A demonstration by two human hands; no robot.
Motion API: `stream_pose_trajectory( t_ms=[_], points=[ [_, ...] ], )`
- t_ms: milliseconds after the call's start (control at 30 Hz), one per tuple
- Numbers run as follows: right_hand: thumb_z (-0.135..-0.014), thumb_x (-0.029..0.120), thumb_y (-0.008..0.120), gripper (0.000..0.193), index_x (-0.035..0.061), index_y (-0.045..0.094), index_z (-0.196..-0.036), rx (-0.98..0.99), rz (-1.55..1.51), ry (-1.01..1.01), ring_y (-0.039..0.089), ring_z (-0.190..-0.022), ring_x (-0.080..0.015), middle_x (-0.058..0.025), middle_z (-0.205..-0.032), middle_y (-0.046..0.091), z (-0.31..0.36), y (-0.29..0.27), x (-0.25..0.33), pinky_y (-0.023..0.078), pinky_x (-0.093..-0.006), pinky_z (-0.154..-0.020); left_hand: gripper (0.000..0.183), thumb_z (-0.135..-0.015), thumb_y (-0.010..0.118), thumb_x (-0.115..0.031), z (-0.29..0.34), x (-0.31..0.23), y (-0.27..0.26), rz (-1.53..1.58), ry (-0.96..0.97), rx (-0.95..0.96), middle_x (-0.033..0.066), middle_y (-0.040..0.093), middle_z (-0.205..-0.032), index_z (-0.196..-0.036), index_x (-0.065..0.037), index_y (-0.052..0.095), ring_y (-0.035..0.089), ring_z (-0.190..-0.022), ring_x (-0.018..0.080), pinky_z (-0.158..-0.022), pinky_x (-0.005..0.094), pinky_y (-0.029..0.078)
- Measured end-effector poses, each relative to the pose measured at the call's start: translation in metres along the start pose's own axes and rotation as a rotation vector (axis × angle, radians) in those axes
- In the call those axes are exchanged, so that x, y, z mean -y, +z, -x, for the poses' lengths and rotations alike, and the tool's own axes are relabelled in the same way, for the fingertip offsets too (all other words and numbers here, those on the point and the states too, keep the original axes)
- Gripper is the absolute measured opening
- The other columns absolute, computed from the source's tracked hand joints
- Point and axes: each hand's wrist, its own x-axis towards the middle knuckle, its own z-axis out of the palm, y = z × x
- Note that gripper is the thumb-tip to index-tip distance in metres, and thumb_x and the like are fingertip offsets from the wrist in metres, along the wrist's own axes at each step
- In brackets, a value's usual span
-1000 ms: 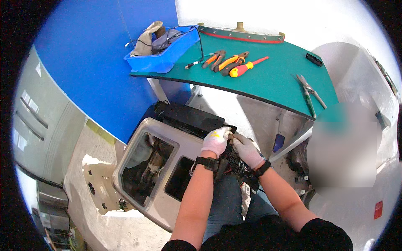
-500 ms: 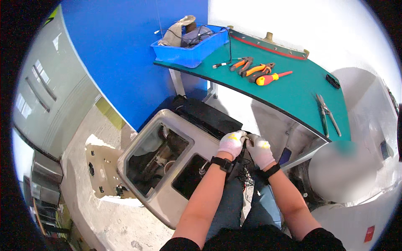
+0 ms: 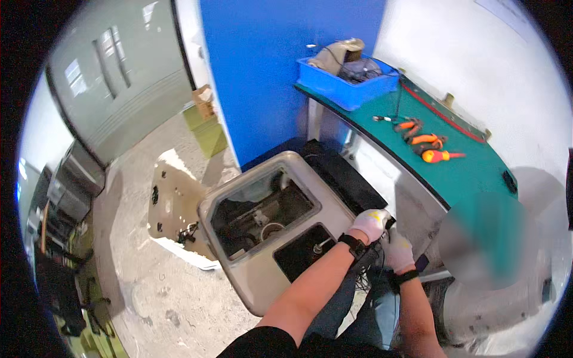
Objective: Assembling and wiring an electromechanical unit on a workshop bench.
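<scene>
My left hand (image 3: 371,224) and my right hand (image 3: 397,250), both in white gloves, come together in front of my lap. Their fingers are closed around a thin bundle of black wires, of which a short dark piece shows between them. More of the tangled wires (image 3: 362,279) hang below, over my legs. Just left of my hands stands a large beige housing (image 3: 334,209), tilted in view. A rounded rectangular window in it shows dark inner parts and a pale ring (image 3: 272,231). A small metal rod (image 3: 322,245) sticks up from its second, dark opening.
A green-topped bench (image 3: 459,173) at the right bears a blue bin (image 3: 343,89), orange-handled pliers (image 3: 409,126) and a red-yellow screwdriver (image 3: 439,156). A beige panel (image 3: 179,203) lies on the floor at left. A black box (image 3: 346,182) stands behind the housing.
My view has turned left, so bench and housing appear further right or lower. My hands stay together, the right one now lower than the left. The cutters on the bench are no longer seen.
</scene>
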Motion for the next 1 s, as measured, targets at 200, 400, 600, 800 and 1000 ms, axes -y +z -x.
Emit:
stream_pose_trajectory(
  t_ms=[200, 400, 600, 800, 1000],
  points=[
    [-0.091, 0.029, 0.05, 0.028, 0.0024, 0.056, -0.089, -0.015, -0.094, 0.036, 0.06, -0.074, -0.0435, -0.0244, -0.076, 0.061, 0.022, -0.008, 0.004, 0.046, -0.0516, -0.066, 0.026, -0.091, 0.048, -0.02, 0.004, -0.004, -0.01, 0.21, 0.05, -0.092, 0.0171, 0.065, -0.101, -0.103, -0.004, 0.064, 0.062, -0.095, 0.0333, -0.083, 0.0385, 0.048],
    [-0.089, 0.029, 0.052, 0.031, -0.0006, 0.059, -0.094, -0.019, -0.198, 0.177, 0.058, -0.087, -0.0444, -0.0257, -0.089, 0.062, 0.064, -0.05, 0.002, 0.046, -0.0487, -0.076, 0.026, -0.09, 0.052, -0.022, 0.001, -0.021, -0.021, 0.238, 0.146, -0.083, 0.0169, 0.067, -0.094, -0.104, -0.003, 0.063, 0.064, -0.086, 0.0313, -0.075, 0.0373, 0.05],
    [-0.088, 0.027, 0.051, 0.029, 0.0, 0.06, -0.094, -0.055, -0.2, 0.131, 0.059, -0.087, -0.044, -0.0271, -0.09, 0.062, 0.095, -0.073, -0.017, 0.047, -0.0477, -0.075, 0.026, -0.087, 0.052, -0.023, 0.005, -0.063, -0.038, 0.177, 0.119, 0.027, 0.0149, 0.068, -0.089, -0.099, -0.004, 0.065, 0.065, -0.085, 0.0304, -0.076, 0.0385, 0.049],
    [-0.089, 0.028, 0.052, 0.03, 0.0013, 0.059, -0.1, 0.007, -0.303, 0.001, 0.059, -0.087, -0.0439, -0.0253, -0.091, 0.062, 0.119, -0.102, 0.006, 0.047, -0.045, -0.073, 0.03, -0.089, 0.053, -0.028, 0.069, -0.143, -0.066, 0.143, 0.183, -0.031, 0.0184, 0.065, -0.095, -0.104, -0.004, 0.063, 0.062, -0.091, 0.0343, -0.081, 0.04, 0.049],
    [-0.089, 0.024, 0.056, 0.026, 0.0018, 0.06, -0.101, 0.007, -0.426, -0.253, 0.061, -0.086, -0.0399, -0.0224, -0.09, 0.063, 0.147, -0.121, 0.05, 0.047, -0.0433, -0.076, 0.029, -0.088, 0.058, -0.025, 0.204, -0.182, -0.113, 0.058, 0.247, -0.218, 0.0146, 0.064, -0.101, -0.107, -0.003, 0.062, 0.063, -0.092, 0.0309, -0.082, 0.0373, 0.05]
  ],
)
